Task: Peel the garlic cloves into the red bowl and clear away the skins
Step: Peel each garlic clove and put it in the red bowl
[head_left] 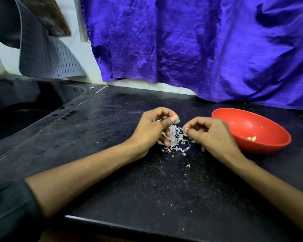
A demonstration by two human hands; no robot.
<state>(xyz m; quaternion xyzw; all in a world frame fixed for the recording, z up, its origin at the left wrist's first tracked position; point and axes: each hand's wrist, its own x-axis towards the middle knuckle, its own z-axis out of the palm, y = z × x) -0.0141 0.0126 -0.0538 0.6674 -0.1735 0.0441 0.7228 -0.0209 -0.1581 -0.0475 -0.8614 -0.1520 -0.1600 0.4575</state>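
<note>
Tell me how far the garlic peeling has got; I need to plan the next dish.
Done: a few peeled cloves lie in the red bowl. In hand: the left hand pinches a clove and the right hand a bit of skin. Left: the skins piled on the counter between the hands.

The pile of skins (174, 139) lies on the bench (112, 119), near its middle. Left of the pile, touching it, is the left hand (150, 130); right of the pile, touching its edge, is the right hand (212, 135). Further right of the pile, past the right hand, sits the bowl (262, 119), with a few cloves (251, 138) in it. Behind the pile, along the back of the bench, hangs a cloth (199, 41). Far left of the pile, a sink (24, 109) is set into the bench, and a mat (47, 56) hangs above it.
</note>
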